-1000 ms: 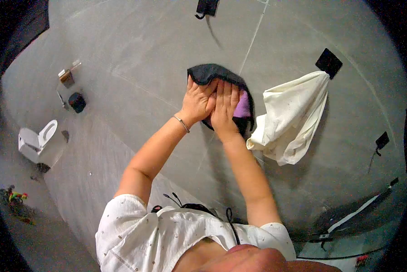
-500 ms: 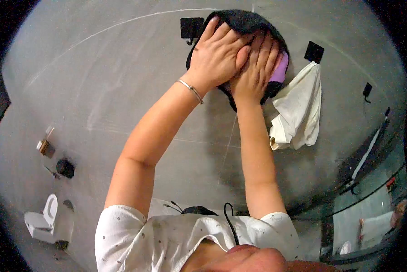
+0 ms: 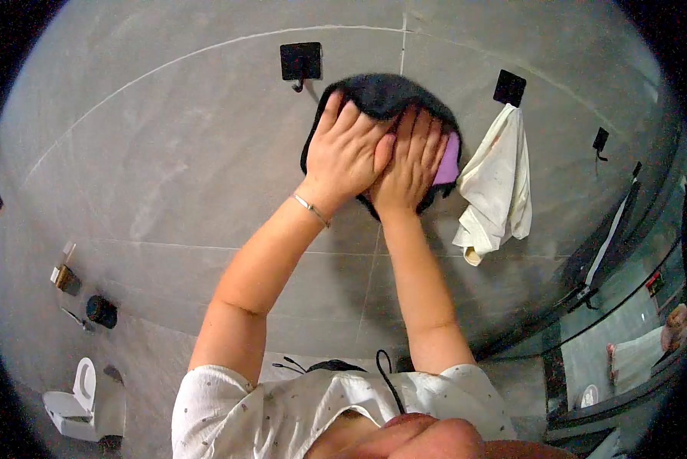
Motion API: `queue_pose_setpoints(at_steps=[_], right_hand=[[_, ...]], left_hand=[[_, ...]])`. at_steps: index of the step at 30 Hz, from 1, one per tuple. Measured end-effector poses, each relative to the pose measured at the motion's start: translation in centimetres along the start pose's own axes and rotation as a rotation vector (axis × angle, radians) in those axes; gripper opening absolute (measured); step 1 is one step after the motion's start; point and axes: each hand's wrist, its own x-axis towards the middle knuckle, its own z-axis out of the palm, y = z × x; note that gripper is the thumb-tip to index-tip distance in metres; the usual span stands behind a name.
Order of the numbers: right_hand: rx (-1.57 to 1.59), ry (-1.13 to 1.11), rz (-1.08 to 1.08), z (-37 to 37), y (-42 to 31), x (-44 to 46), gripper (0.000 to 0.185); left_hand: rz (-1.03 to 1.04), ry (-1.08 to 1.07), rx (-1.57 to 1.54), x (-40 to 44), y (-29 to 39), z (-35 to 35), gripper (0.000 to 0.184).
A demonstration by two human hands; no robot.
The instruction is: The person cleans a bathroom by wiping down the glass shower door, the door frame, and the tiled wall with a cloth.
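Observation:
My left hand [image 3: 347,157] lies flat with its fingers stretched out, pressing a black cloth [image 3: 381,96] against the grey tiled wall. Beside it, overlapping at the thumb, my right hand [image 3: 408,164] is also laid flat on the cloth, fingers extended. A purple patch [image 3: 448,161] shows on the cloth at the right of my right hand. The cloth's middle is hidden under both palms. Just right of it, a white cloth [image 3: 500,183] hangs from a black wall hook [image 3: 509,88].
Another black hook [image 3: 300,63] is fixed above my left hand, and a smaller hook [image 3: 600,141] sits farther right. A toilet [image 3: 79,402] stands at lower left, below a round black item [image 3: 102,311]. A glass surface [image 3: 611,352] reflects a person at lower right.
Both hands and the black cloth have slid down the wall, away from the level of the left hook. My view has shifted slightly, and the hands stay flat on the cloth.

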Motion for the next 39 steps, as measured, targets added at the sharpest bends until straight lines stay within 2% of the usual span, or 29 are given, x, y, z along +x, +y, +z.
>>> queue_pose_setpoints(at_steps=[9,11,13,15,17,19,21,23,24,29,30,31,35,39], right_hand=[[0.145,-0.225,-0.070,1.4,3.2,-13.6,0.052],[0.116,-0.184,-0.179,1.9,3.8,-17.4,0.050],[0.108,-0.380,-0.148,1.6,3.5,-20.5,0.050],[0.138,-0.427,-0.196,2.2,4.0,-23.3,0.050],[0.126,-0.456,-0.196,0.9,3.9,-24.0,0.049],[0.126,-0.484,-0.202,1.0,3.8,-23.5,0.048],[0.048,-0.313,-0.331,1.4,3.9,-22.3,0.048],[0.148,-0.154,-0.290,2.5,3.5,-20.8,0.050],[0.146,-0.221,-0.272,1.5,2.9,-18.3,0.050],[0.200,-0.216,-0.169,1.2,0.9,-8.9,0.054],[0.188,-0.133,-0.193,1.2,0.6,-7.4,0.053],[0.191,-0.184,-0.169,0.7,0.3,-5.9,0.053],[0.065,-0.108,-0.199,0.2,-0.9,-0.7,0.051],[0.091,-0.053,-0.192,0.4,-1.7,1.9,0.053]], left_hand=[[-0.120,-0.229,-0.065,-13.4,4.0,3.3,0.036],[-0.173,-0.285,-0.104,-16.3,5.1,3.3,0.038],[-0.222,-0.321,-0.113,-19.0,5.9,2.9,0.039],[-0.295,-0.464,-0.108,-21.2,6.8,2.5,0.040],[-0.288,-0.410,-0.120,-22.6,7.8,2.3,0.041],[-0.326,-0.473,-0.156,-22.6,7.6,2.3,0.040],[-0.284,-0.381,-0.101,-21.5,7.0,2.3,0.039],[-0.267,-0.345,-0.105,-19.4,5.9,1.8,0.038],[-0.247,-0.281,-0.069,-18.6,5.2,2.2,0.037],[-0.172,-0.072,-0.009,-9.5,2.2,0.3,0.031],[-0.178,-0.107,0.029,-8.0,1.8,-0.1,0.032],[-0.167,-0.077,0.036,-7.0,1.3,-0.2,0.033],[-0.102,-0.008,0.031,-2.7,-0.9,-0.7,0.035],[-0.086,-0.038,0.003,-0.8,-2.4,-1.2,0.038]])
